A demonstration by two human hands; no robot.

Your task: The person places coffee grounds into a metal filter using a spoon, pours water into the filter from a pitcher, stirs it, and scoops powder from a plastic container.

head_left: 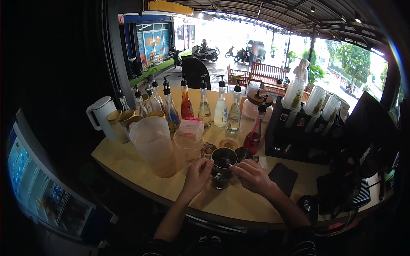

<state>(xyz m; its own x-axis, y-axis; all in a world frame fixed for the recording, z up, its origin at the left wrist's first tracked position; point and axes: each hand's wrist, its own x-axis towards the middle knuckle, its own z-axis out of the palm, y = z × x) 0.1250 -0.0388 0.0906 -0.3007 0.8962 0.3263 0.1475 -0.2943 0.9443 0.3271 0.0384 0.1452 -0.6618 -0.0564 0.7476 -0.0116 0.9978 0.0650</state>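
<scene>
A dark metal coffee dripper [224, 158] sits over a small glass [220, 181] at the counter's near side. My left hand [198, 176] pinches the dripper's left rim between thumb and fingers. On the opposite side, the closed fingers of my right hand [253, 174] grip its right edge. A small bright glint shows inside the dripper near those fingers; what it is I cannot make out. Just behind stand a small round metal-rimmed container [209, 150] and a dark cup [244, 154], partly covered by the dripper and my right hand.
A frosted pitcher [153, 143] and a clear plastic jar [188, 143] stand left of my hands. Several pump bottles [204, 112] line the back. A red syrup bottle [253, 138], a black cup rack [294, 138] and a dark mat [283, 179] are to the right.
</scene>
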